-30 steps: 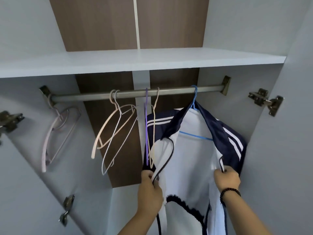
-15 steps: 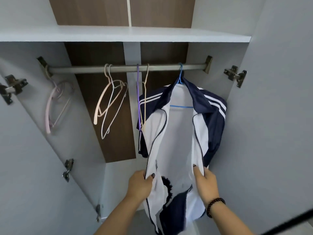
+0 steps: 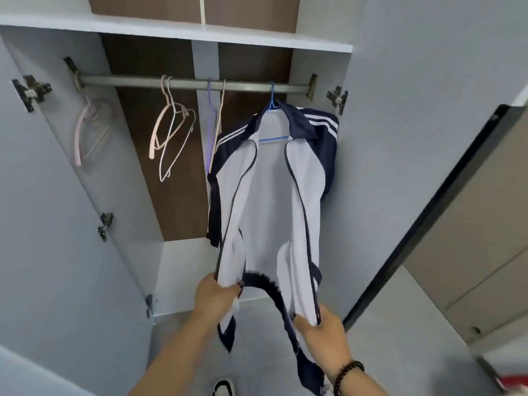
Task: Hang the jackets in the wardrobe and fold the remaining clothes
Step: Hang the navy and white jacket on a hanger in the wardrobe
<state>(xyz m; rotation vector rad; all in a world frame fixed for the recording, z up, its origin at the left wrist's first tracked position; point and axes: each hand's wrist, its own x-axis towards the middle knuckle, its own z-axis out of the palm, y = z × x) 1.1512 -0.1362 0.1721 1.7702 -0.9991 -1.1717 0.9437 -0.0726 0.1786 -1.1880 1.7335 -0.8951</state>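
A navy and white track jacket [image 3: 271, 195] hangs unzipped on a blue hanger [image 3: 273, 110] from the wardrobe's metal rail [image 3: 188, 82], towards the right end. My left hand [image 3: 214, 295] grips the bottom of the jacket's left front panel. My right hand [image 3: 320, 330], with a bead bracelet on the wrist, grips the bottom of the right front panel by the zipper. The dark elastic hem curves between my two hands. The lower hem is pulled out of the wardrobe towards me.
Several bare hangers [image 3: 171, 132] hang on the rail to the left of the jacket, one pink hanger [image 3: 85, 130] at the far left. A white shelf [image 3: 171, 30] runs above the rail. Both wardrobe doors [image 3: 57, 252] stand open. A shoe [image 3: 224, 388] shows on the floor below.
Both hands have slid down the zipper edges from chest height to the jacket's bottom hem. The view has tilted downward and pulled back from the wardrobe.
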